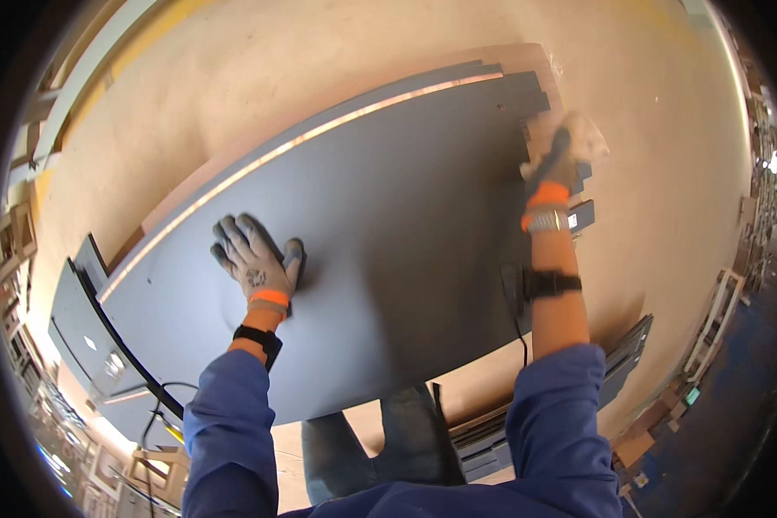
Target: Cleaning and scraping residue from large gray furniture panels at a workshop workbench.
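Running left-to-right, grey panel (363, 207) lies under spread left hand (257, 256); blurred right hand (558, 157) seems bunched round pale cloth (589, 142), beside panel's right edge.

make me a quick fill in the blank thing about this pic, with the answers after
1. The left hand lies on the dark panel, its glove showing a bright ____ band at the wrist.
2. Counting the right hand, which holds a pale, blurred item, ____ gloved hands are in view.
3. The strap on the right forearm is ____ in colour.
4. The person's sleeves are ____ in colour.

Missing words: orange; two; black; blue.
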`<act>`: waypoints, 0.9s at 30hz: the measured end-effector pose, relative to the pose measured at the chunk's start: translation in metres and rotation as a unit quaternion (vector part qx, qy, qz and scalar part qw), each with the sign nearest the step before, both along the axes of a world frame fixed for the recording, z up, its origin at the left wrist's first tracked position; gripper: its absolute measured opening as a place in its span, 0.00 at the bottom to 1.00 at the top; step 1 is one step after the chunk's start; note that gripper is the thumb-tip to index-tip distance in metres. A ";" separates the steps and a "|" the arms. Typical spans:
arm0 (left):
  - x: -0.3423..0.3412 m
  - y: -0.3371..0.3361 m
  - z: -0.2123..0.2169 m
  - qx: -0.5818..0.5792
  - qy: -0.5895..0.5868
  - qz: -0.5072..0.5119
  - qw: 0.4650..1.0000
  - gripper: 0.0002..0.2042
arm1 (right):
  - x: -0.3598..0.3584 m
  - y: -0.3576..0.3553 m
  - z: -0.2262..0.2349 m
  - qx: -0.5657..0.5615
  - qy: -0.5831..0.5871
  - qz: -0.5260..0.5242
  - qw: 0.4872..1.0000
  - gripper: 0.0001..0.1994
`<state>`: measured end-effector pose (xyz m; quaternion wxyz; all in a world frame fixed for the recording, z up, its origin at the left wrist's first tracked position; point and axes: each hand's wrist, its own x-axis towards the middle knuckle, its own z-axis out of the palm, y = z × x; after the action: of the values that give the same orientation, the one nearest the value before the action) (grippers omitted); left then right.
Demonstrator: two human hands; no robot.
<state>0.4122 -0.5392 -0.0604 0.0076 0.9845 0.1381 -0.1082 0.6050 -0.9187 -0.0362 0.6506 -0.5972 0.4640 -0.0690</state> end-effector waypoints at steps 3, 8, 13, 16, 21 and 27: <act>0.006 -0.015 0.004 0.002 0.036 0.015 0.999 0.45 | 0.066 -0.006 -0.065 -0.459 0.177 0.318 0.810 0.20; 0.001 0.006 0.006 0.017 0.030 0.011 0.999 0.44 | 0.018 0.172 -0.043 -0.618 -0.194 0.533 0.544 0.21; -0.004 0.010 0.002 0.013 0.012 0.002 1.000 0.44 | 0.066 0.095 -0.066 -0.612 -0.089 0.522 0.587 0.21; 0.010 -0.005 0.013 0.004 0.095 0.038 0.995 0.45 | 0.080 0.082 -0.056 -0.695 -0.064 0.445 0.561 0.19; 0.003 0.010 0.015 0.002 0.087 0.041 0.995 0.45 | 0.016 0.236 -0.041 -0.573 -0.135 0.623 0.515 0.25; 0.011 0.015 0.025 -0.029 0.049 0.042 0.998 0.44 | 0.003 0.215 -0.050 -0.545 -0.060 0.637 0.542 0.25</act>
<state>0.4228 -0.5242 -0.0355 0.0338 0.9707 0.1760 -0.1600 0.6084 -0.7036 -0.0863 0.0989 -0.9696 -0.2056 0.0887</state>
